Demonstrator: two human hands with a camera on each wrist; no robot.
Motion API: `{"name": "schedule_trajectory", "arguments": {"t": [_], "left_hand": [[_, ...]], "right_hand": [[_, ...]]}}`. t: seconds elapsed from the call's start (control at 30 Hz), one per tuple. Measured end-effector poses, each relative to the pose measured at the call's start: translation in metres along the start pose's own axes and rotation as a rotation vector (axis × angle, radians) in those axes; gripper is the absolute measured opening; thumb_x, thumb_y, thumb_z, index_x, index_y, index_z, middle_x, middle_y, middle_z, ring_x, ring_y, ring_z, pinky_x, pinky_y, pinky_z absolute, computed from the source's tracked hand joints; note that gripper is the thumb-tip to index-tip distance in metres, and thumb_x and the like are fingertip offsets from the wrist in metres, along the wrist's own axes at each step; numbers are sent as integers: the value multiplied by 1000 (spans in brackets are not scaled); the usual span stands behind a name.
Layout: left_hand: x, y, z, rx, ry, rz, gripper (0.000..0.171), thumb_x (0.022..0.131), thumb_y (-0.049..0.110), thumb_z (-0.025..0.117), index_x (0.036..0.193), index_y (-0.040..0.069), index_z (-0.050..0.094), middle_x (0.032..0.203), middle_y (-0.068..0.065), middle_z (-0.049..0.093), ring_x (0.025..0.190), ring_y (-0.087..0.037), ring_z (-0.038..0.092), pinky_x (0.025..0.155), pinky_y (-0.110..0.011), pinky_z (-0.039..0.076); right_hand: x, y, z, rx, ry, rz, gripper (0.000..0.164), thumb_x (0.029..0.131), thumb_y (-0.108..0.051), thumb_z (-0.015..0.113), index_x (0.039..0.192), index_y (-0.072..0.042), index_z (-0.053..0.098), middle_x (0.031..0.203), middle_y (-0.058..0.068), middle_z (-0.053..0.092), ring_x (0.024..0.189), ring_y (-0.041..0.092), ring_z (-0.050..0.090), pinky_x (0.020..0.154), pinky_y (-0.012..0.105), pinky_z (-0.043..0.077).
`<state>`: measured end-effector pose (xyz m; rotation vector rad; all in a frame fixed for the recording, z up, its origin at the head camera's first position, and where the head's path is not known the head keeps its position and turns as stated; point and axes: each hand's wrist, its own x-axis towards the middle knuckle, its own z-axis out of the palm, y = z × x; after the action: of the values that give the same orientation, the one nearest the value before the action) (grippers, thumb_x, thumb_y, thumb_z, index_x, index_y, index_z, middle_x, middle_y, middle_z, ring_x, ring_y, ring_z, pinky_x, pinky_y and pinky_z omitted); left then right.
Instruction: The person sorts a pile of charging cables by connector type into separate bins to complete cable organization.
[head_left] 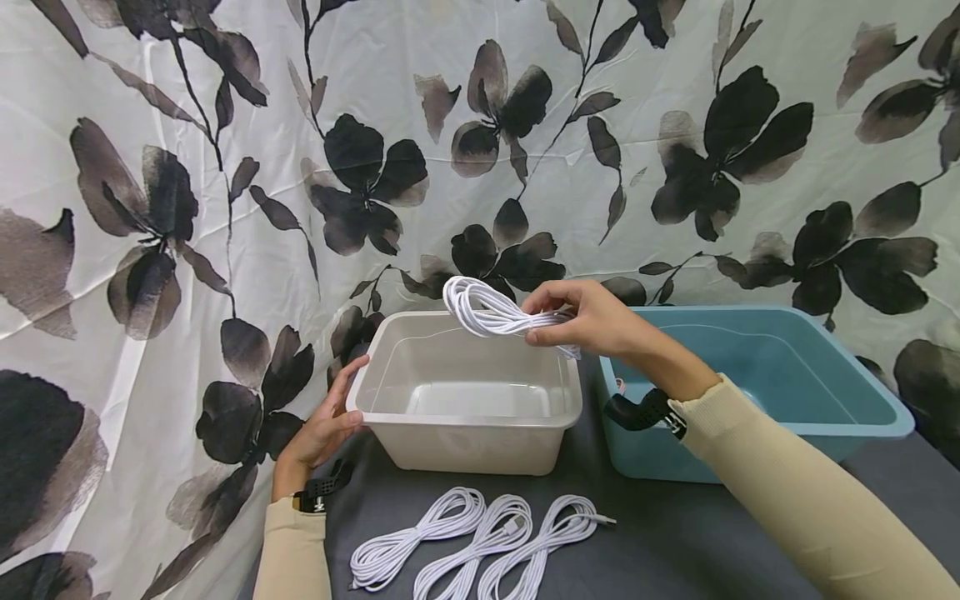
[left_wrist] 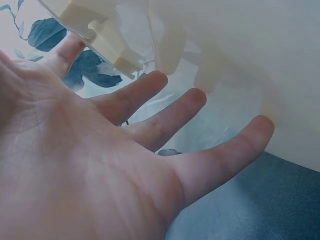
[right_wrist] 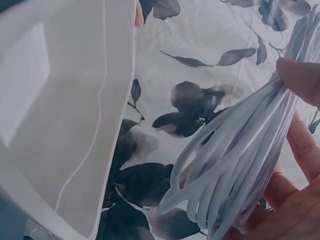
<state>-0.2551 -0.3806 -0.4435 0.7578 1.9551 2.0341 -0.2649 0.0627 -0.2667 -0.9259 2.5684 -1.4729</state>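
A bundled white cable (head_left: 487, 308) is pinched between the thumb and fingers of my right hand (head_left: 588, 317), held above the back right part of a cream plastic bin (head_left: 465, 442). In the right wrist view the bundle's loops (right_wrist: 235, 160) fan out from the grip, beside the bin's wall (right_wrist: 85, 100). My left hand (head_left: 322, 429) is at the bin's left end. Its fingers (left_wrist: 170, 120) are spread and fairly straight, with the tips against the outer wall in the left wrist view. Inside, the cream bin's visible floor is bare.
Several coiled white cables (head_left: 502, 533) lie side by side on the dark grey tabletop (head_left: 675, 533) in front of the cream bin. A blue-green bin (head_left: 810, 367) stands at the right, partly behind my right forearm. A floral cloth (head_left: 570, 192) hangs behind everything.
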Motion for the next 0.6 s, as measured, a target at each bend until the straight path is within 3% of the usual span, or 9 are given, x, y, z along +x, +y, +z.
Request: {"name": "schedule_trajectory", "arguments": {"t": [0.3,0.6], "left_hand": [[-1,0,2,-11,-5,4,89,97,16,63,165,25,6,164,-25,7,137,-33,45,99,-45,50],[-1,0,0,-3,24,-15,91,95,18,66,164,27,7,163,-20,12,138,-37,43,99,-47,50]], "right_hand": [[36,8,-2,13,-24,104,29,86,-20,82,113,-13,73,103,6,61,98,25,52,83,37,46],[69,18,6,81,-43,104,29,82,-14,85,109,-12,75,97,3,66,90,22,54,78,34,45]]}}
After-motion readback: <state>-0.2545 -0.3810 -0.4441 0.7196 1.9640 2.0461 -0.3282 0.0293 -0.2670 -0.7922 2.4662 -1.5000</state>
